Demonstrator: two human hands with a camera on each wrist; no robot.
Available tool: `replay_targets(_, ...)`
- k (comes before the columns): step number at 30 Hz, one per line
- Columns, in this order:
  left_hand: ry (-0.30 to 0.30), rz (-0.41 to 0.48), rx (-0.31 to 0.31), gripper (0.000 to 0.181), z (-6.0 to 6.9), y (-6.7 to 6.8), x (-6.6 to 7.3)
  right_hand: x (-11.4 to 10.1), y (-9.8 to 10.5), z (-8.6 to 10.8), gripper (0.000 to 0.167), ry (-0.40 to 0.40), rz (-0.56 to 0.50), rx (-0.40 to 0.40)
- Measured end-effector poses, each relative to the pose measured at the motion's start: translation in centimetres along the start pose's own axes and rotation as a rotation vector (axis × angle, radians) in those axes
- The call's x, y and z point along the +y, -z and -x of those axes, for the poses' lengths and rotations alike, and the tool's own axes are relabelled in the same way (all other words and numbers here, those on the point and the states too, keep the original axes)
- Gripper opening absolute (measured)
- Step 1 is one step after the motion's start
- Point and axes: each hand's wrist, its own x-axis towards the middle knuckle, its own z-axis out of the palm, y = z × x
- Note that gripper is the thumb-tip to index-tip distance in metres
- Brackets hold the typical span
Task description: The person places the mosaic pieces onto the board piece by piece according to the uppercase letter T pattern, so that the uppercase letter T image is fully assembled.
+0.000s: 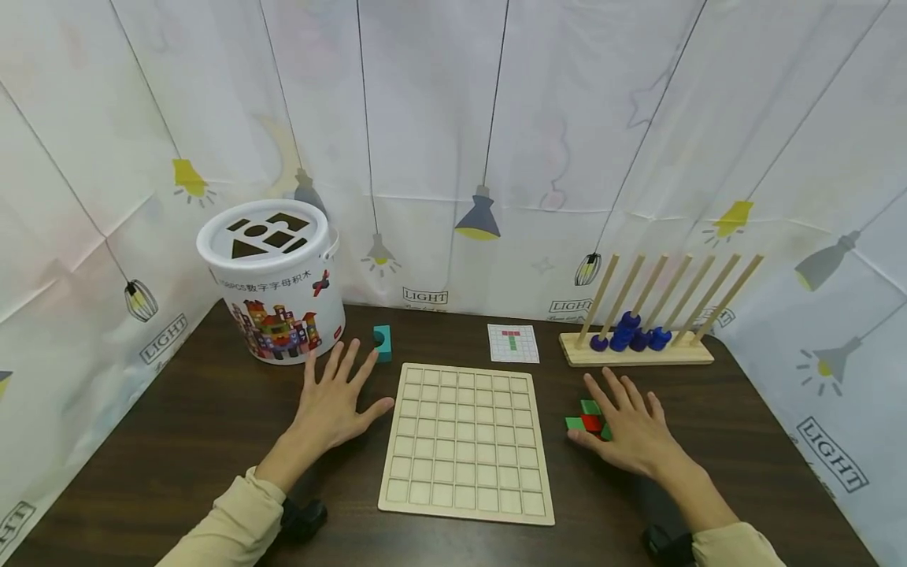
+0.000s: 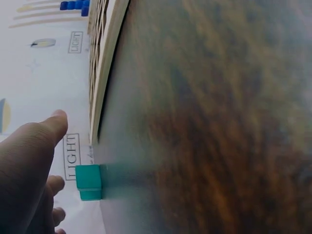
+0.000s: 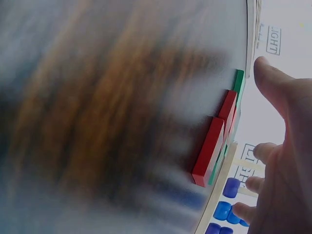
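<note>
My left hand is spread left of the wooden grid board, fingers straight, holding nothing. Just past its fingertips lies a teal block with a curved cutout; in the left wrist view the same teal block is below the thumb. To the right of the board my right hand is spread beside several small green and red tiles, partly covering them from above. Red tiles and a green tile show in the right wrist view, apart from the visible fingers.
At the back left stands a white bucket with shaped holes in its lid. A small card printed with a red and green T lies behind the board. A wooden peg rack with blue beads stands at the back right, near the patterned curtain.
</note>
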Motion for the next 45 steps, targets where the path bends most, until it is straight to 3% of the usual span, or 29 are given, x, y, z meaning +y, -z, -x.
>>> replay_targets(5, -0.011, 0.007, 0.012, 0.08, 0.1, -0.3, -0.1, 0.5, -0.4, -0.3, 0.084, 0.014, -0.071, -0.017)
replay_targets(9, -0.06, 0.069, 0.109, 0.067, 0.3, -0.6, 0.0, 1.3, -0.4, -0.3, 0.066, 0.06, -0.226, -0.003)
replay_targets(13, -0.148, 0.301, 0.179, 0.043, 0.0, -0.7, 1.1, 2.0, 0.1, 0.5, 0.053, 0.066, -0.335, 0.032)
replay_targets(16, -0.188, 0.488, 0.151, 0.031, -0.7, -0.9, 2.3, 2.5, 0.7, 1.5, 0.042, 0.047, -0.358, 0.06)
replay_targets(19, -0.213, 0.578, 0.101, 0.026, -1.4, -1.6, 3.1, 3.0, 1.1, 2.6, 0.026, 0.022, -0.353, 0.056)
replay_targets(23, -0.241, 0.598, 0.069, 0.025, -1.5, -3.0, 3.0, 3.4, 1.3, 3.8, 0.017, -0.007, -0.38, -0.042)
replay_targets(28, -0.281, 0.623, 0.075, 0.024, -1.3, -4.2, 2.2, 3.2, 1.2, 4.7, 0.028, -0.007, -0.453, -0.144)
replay_targets(37, -0.413, 0.571, 0.043, 0.044, -1.3, -4.4, 1.6, 3.0, 1.0, 4.9, 0.032, -0.01, -0.412, -0.141)
replay_targets(45, -0.395, 0.52, 0.066, 0.048, -1.1, -4.5, 2.3, 3.3, 0.8, 4.6, 0.032, -0.018, -0.464, -0.145)
